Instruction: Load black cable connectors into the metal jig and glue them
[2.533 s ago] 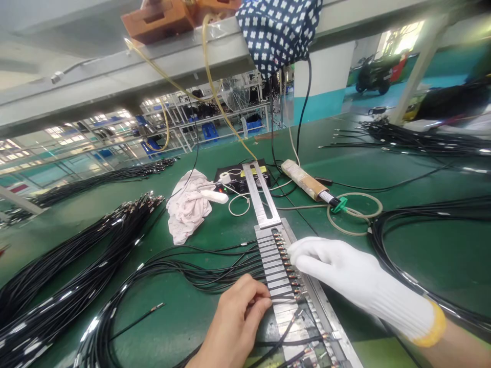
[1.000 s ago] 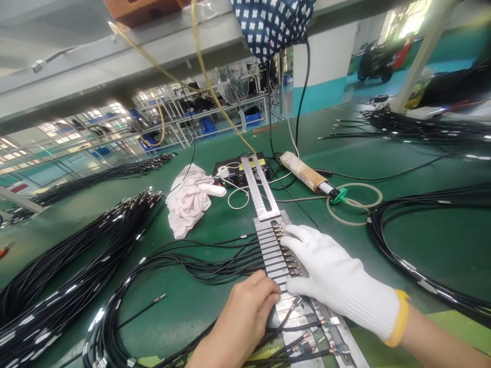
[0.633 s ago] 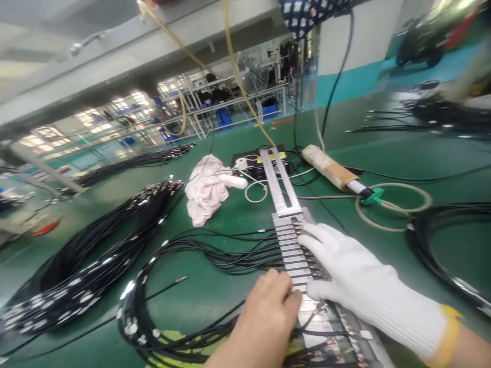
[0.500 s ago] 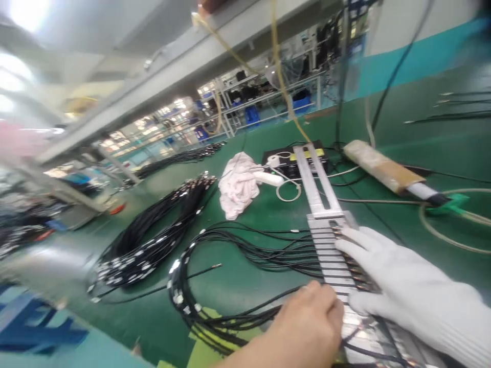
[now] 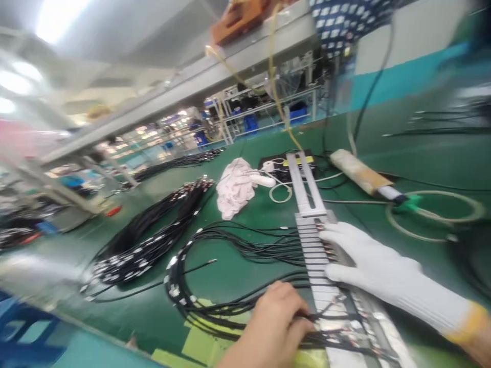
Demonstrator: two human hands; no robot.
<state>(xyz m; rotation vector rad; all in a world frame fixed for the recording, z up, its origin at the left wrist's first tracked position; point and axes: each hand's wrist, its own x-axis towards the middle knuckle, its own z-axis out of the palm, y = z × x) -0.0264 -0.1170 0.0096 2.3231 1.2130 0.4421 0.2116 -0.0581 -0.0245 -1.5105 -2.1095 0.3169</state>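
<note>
Resting at the near edge of the view, the bare left hand (image 5: 274,327) lay curled over black cables (image 5: 245,312) where they entered the slotted metal fixture (image 5: 320,271), its fingertips pressing the strands down; whether it pinched one cable could not be told through the blur. Just to its right, the right hand (image 5: 368,263), in a white knit glove with a yellow cuff, lay flat and spread across the fixture's far side, fingers extended over the row of copper-tipped cable ends (image 5: 326,245) seated in the slots, gripping nothing. The fixture ran between the two hands and away from them, narrowing to a slotted metal bar (image 5: 303,181).

Left of the hands, the seated cables swept out in a wide loop (image 5: 199,255) over the green bench top (image 5: 245,230), and one loose cable (image 5: 192,268) lay inside that loop. Farther left sat a thick bundle of black cables (image 5: 153,230) with metal ends, well apart from the fixture. Beyond the hands, a crumpled pale cloth (image 5: 233,186) lay left of the bar, touching a white handle-like piece (image 5: 263,179). A black control box (image 5: 286,168) sat behind the bar's far end. To the right of it, a paper-wrapped tool (image 5: 358,171) with a green tip lay beside a coil of pale tubing (image 5: 433,214). A further cable bundle (image 5: 176,163) lay at the far left, and a dotted cloth bag (image 5: 345,23) hung from the overhead rail (image 5: 184,92).
</note>
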